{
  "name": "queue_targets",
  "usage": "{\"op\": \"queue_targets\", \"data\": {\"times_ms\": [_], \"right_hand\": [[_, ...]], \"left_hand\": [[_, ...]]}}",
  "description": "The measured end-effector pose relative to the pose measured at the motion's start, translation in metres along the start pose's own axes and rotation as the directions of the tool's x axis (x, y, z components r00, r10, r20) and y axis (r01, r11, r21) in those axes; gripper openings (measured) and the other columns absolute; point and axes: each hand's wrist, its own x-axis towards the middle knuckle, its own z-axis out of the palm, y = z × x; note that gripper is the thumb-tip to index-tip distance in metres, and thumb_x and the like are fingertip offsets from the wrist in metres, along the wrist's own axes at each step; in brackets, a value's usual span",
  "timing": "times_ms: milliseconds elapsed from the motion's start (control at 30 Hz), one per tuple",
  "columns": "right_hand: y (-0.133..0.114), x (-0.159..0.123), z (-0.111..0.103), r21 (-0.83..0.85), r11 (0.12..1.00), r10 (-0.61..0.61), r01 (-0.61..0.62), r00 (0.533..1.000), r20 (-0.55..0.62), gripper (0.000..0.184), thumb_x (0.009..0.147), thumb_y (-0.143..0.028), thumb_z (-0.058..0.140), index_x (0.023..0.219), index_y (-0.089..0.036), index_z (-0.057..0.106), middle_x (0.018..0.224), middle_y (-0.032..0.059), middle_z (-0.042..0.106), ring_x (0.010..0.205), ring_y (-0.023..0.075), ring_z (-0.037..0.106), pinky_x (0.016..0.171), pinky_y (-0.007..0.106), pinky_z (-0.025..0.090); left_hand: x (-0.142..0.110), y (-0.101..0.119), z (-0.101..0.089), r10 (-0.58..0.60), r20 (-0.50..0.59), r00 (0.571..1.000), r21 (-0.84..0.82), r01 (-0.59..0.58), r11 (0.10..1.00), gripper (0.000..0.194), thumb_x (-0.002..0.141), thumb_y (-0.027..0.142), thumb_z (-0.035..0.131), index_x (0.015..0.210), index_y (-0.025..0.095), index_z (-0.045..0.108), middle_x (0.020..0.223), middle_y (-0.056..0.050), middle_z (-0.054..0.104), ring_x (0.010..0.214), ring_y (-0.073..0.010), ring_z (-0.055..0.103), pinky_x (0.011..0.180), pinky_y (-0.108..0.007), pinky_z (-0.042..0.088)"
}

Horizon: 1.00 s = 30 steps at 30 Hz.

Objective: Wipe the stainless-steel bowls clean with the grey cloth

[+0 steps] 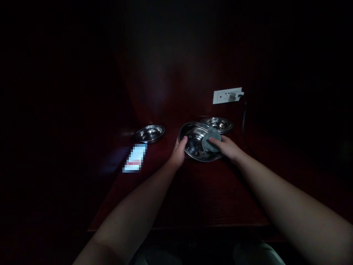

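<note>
My left hand grips the left rim of a shiny steel dish, which is tilted up toward me on the dark red table. My right hand presses a round grey scouring pad against the inside of that dish, fingers closed on the pad. A second steel dish sits flat just behind the tilted one. A third steel dish rests farther left on the table.
A white wall socket with a white plug and a dark cable is on the wall behind the dishes. A blurred light-coloured card lies left of my left hand. The room is very dark around the table.
</note>
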Motion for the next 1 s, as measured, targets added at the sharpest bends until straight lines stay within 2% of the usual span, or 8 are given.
{"op": "queue_targets", "data": {"times_ms": [233,467,600,733,867,1000], "right_hand": [[0.01,0.009,-0.002,-0.111,0.994,-0.022,0.014,0.997,-0.075,0.022,0.083,-0.025,0.057,0.101,-0.015,0.064,0.101,0.0099,0.073,0.083,0.0198,0.07,0.077,0.032,0.056],[0.013,0.012,-0.005,-0.198,0.979,-0.055,0.038,0.995,-0.085,0.023,0.085,-0.027,0.052,0.099,-0.014,0.065,0.094,0.0092,0.073,0.077,0.0189,0.068,0.071,0.03,0.054],[0.016,0.015,-0.01,-0.319,0.946,-0.089,0.061,0.993,-0.074,0.024,0.084,-0.029,0.053,0.1,-0.014,0.065,0.096,0.01,0.072,0.079,0.0198,0.068,0.074,0.032,0.053],[0.018,0.019,-0.014,-0.427,0.902,-0.096,0.064,0.994,-0.054,0.025,0.084,-0.03,0.053,0.1,-0.015,0.066,0.096,0.0095,0.073,0.081,0.0203,0.068,0.077,0.032,0.051],[0.015,0.017,-0.013,-0.424,0.906,-0.042,0.009,0.997,-0.068,0.025,0.085,-0.029,0.051,0.099,-0.016,0.067,0.091,0.0087,0.073,0.076,0.0191,0.068,0.073,0.03,0.052],[0.01,0.014,-0.008,-0.356,0.934,-0.007,-0.04,0.991,-0.131,0.022,0.084,-0.026,0.053,0.096,-0.016,0.067,0.084,0.0071,0.073,0.07,0.0172,0.067,0.065,0.026,0.051]], "left_hand": [[0.0,0.001,-0.002,0.051,0.042,0.998,-0.017,-0.05,0.999,0.044,0.079,0.046,0.062,0.118,0.025,0.057,0.122,-0.006,0.063,0.112,-0.0255,0.059,0.094,-0.04,0.048],[-0.001,0.002,-0.005,0.012,0.068,0.998,0.042,-0.015,0.999,0.053,0.075,0.054,0.063,0.121,0.026,0.058,0.123,-0.007,0.063,0.11,-0.028,0.06,0.09,-0.042,0.05],[0.001,0.0,-0.008,-0.061,0.064,0.996,0.08,0.056,0.995,0.061,0.072,0.059,0.062,0.124,0.027,0.057,0.121,-0.009,0.064,0.104,-0.0302,0.063,0.083,-0.044,0.053],[0.003,-0.003,-0.009,-0.081,0.076,0.994,0.064,0.076,0.995,0.06,0.075,0.059,0.06,0.124,0.025,0.058,0.116,-0.01,0.066,0.106,-0.0299,0.062,0.085,-0.044,0.053],[0.004,-0.006,-0.009,-0.089,0.067,0.994,0.029,0.087,0.996,0.061,0.076,0.061,0.058,0.125,0.026,0.057,0.122,-0.01,0.063,0.109,-0.0298,0.061,0.087,-0.044,0.051],[0.005,-0.008,-0.01,-0.039,0.1,0.994,-0.037,0.042,0.998,0.06,0.077,0.062,0.055,0.126,0.027,0.054,0.128,-0.011,0.059,0.114,-0.029,0.058,0.089,-0.043,0.051]]}}
